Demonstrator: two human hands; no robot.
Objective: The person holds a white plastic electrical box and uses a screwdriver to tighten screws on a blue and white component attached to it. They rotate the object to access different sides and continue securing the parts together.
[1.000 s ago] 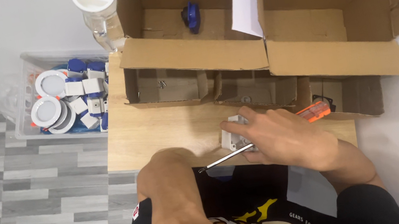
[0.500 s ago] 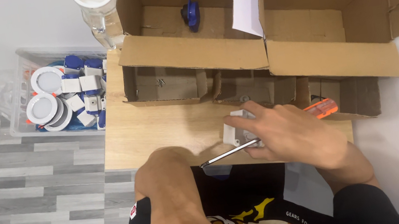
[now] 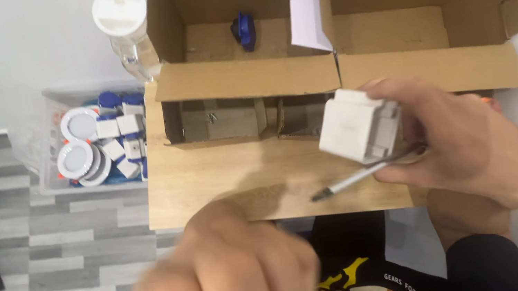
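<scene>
Fingers of the right hand (image 3: 466,146) pinch a small white plastic block (image 3: 357,125), holding it raised above the wooden tabletop (image 3: 229,178); the same hand clamps a slim metal-shafted tool (image 3: 356,178), probably a screwdriver, beneath the block. The left hand (image 3: 225,277) is blurred in the foreground, fingers curled, and whether it holds anything cannot be told. Behind stand open cardboard boxes (image 3: 391,11), one holding a blue part (image 3: 244,29). A clear bin (image 3: 98,148) of white fittings sits on the floor.
</scene>
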